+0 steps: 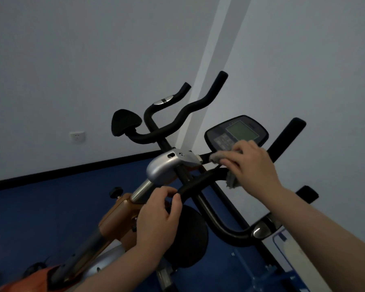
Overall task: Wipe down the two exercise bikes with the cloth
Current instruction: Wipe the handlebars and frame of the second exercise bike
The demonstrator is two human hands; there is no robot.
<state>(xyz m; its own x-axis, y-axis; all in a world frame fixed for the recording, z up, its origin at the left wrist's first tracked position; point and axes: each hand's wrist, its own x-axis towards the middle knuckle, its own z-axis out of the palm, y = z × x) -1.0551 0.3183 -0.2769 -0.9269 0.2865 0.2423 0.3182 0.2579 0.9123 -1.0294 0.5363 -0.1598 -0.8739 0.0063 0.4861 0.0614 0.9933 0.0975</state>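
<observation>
Grey cloth (pixel 223 159) hangs downward | right hand (pixel 251 163) fingers clutch it | left hand (pixel 158 218) grips handlebar (pixel 200 180)

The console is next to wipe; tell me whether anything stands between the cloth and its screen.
Nothing visible does. The right hand grips the cloth on the handlebar just below the console, whose screen faces it uncovered.

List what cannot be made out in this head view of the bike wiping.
- Console: key labels too small and dim; the right hand and grey cloth cover its lower edge.
- Handlebar under the cloth: hidden, so cleanliness cannot be judged.
- Near bike's orange frame: cut off by the bottom edge; the left hand hides part.
- Second bike: its lower part is hidden behind the near bike.
</observation>
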